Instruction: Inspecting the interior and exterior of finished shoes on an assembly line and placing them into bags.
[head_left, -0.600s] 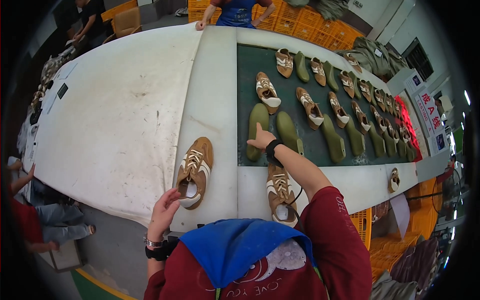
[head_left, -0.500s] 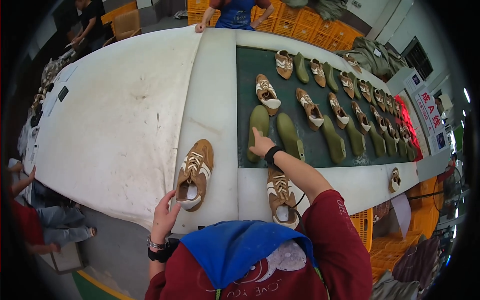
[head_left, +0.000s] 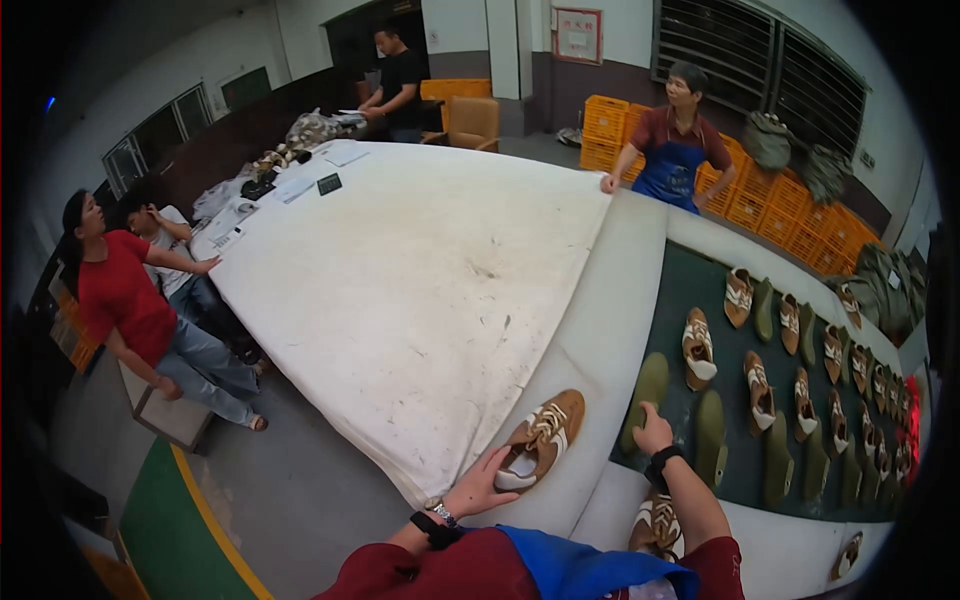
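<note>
1. My left hand [head_left: 480, 487], fingers extended, touches a shoe [head_left: 550, 432] at its heel.
2. It lies slantwise on the table [head_left: 622, 270], toe away and rightward.
3. My right hand [head_left: 653, 432] touches a last [head_left: 650, 380] on the mat [head_left: 674, 300], lengthwise away from me; gripped, I can't tell.

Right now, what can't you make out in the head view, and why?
Head view: sneaker beneath the right forearm, partly hidden by it and the blue apron.
Head view: right hand, its curled fingers hidden by its back.
Head view: far-right sneakers, too small and crowded.
Head view: papers, print too small.
</note>
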